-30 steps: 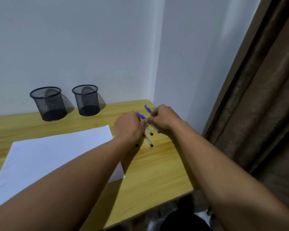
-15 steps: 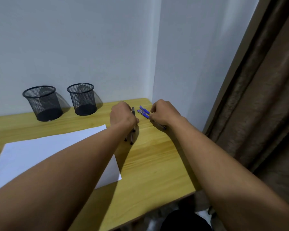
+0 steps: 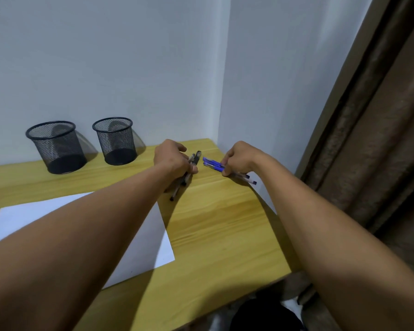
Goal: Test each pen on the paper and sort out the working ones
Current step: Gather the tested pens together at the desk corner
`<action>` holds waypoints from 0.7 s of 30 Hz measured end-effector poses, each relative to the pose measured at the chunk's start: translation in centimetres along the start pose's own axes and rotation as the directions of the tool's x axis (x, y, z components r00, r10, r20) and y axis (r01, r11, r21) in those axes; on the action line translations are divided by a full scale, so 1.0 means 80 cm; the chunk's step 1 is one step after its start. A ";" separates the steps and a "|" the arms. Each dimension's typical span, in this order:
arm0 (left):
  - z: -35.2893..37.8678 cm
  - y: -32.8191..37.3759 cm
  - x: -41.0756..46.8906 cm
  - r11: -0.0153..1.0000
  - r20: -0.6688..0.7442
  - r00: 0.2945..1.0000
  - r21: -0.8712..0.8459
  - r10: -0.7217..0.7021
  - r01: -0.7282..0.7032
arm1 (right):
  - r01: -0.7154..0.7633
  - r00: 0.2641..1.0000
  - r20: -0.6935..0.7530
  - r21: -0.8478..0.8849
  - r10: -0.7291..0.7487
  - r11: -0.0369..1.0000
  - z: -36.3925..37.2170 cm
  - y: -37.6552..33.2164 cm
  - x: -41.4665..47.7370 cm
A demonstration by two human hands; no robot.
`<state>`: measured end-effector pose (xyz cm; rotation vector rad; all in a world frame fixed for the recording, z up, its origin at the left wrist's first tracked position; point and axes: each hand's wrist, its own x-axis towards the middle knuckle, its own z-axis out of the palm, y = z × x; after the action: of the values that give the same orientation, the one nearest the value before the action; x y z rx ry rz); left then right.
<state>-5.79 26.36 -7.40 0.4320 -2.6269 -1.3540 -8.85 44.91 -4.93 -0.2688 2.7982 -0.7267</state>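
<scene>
The left hand (image 3: 171, 161) is closed around a bunch of black pens (image 3: 188, 172), whose capped ends stick out past the thumb toward the wall and whose other ends slant down below the grip toward the sheet of paper (image 3: 151, 235). Just to the right of that grip, apart from it, the right hand (image 3: 237, 158) pinches a bunch of blue pens (image 3: 213, 164) lying low over the wooden table (image 3: 220, 235), caps pointing at the left hand. Farther left of both grips, two black mesh cups (image 3: 58, 146) stand against the wall.
</scene>
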 end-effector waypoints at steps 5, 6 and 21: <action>-0.004 0.003 0.008 0.997 0.119 0.991 0.044 0.054 -0.059 | 0.009 0.996 0.084 -0.017 -0.007 1.000 -0.011 0.007 -0.009; -0.005 0.004 0.010 0.995 0.132 0.989 0.071 0.065 -0.075 | 0.026 0.995 0.095 -0.012 -0.025 1.000 -0.011 0.008 -0.010; 0.003 0.020 0.040 0.960 0.252 0.965 0.241 0.078 -0.141 | 0.175 0.980 0.092 0.026 -0.177 0.984 0.004 0.008 -0.028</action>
<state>-9.13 26.39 -6.18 0.1538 -2.9900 -1.0967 -6.68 45.87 -5.11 -0.5387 2.7011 -0.7562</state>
